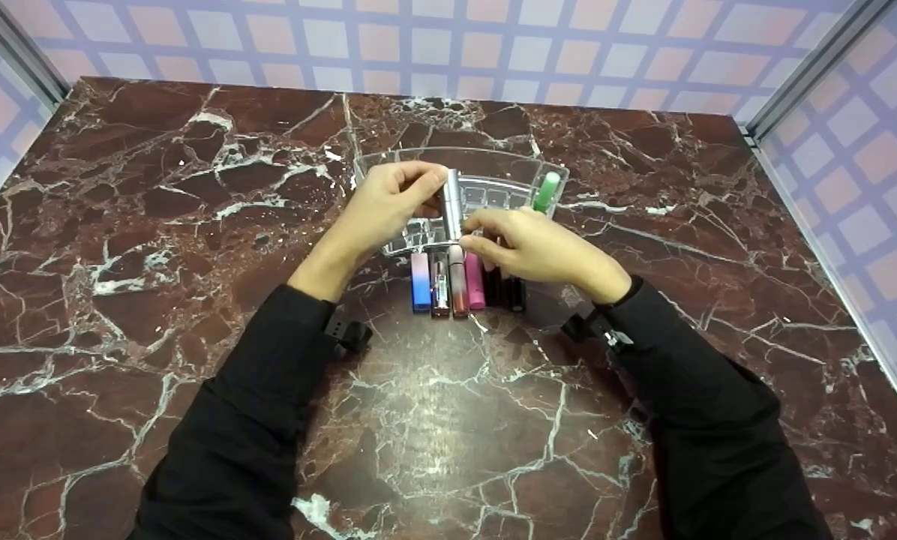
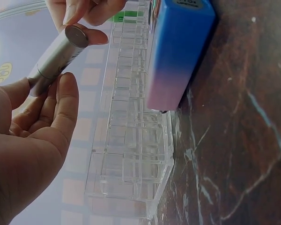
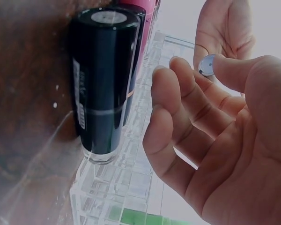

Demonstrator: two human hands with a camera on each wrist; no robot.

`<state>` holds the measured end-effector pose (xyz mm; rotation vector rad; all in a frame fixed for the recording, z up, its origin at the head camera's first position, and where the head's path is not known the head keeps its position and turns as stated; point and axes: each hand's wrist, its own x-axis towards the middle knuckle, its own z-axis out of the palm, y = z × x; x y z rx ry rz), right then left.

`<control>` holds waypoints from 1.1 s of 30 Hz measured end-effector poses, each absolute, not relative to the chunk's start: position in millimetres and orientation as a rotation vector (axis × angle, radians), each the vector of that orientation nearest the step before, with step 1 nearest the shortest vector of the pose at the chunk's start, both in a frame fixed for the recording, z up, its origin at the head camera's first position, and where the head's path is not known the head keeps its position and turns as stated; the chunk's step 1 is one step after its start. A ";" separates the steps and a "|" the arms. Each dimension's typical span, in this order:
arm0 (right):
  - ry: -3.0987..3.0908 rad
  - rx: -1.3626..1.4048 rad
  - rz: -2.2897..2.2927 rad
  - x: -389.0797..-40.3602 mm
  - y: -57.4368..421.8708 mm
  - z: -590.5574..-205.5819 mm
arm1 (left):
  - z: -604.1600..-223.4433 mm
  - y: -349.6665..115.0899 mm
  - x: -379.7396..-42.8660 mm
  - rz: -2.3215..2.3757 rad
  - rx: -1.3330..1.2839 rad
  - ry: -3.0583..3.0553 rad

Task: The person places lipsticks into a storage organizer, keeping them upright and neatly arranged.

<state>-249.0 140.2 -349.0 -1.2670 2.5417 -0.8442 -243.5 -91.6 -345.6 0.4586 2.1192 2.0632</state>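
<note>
A silver lipstick tube (image 1: 451,206) is held over a clear compartmented organizer (image 1: 497,161). My left hand (image 1: 396,196) pinches its far end between thumb and fingers. At the near end, my right hand (image 1: 531,244) has thumb and index finger on the tube, with the other fingers loosely curled, as the right wrist view shows. A green-capped tube (image 1: 546,191) stands in the organizer's right end. In front of the organizer lie a pink-and-blue lipstick (image 1: 420,281), a clear-and-dark tube (image 1: 440,285), a brownish tube (image 1: 458,281) and a pink tube (image 1: 475,281).
Black lipstick tubes (image 3: 105,79) lie at the row's right end, partly under my right hand in the head view. The marbled tabletop (image 1: 433,420) reaches back to a checked wall panel (image 1: 418,45), with another panel (image 1: 853,150) along the right.
</note>
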 end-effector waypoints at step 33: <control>2.531 -1.283 -0.785 -248.4 140.3 -351.3 | -350.2 -92.1 -244.1 1.944 0.594 2.157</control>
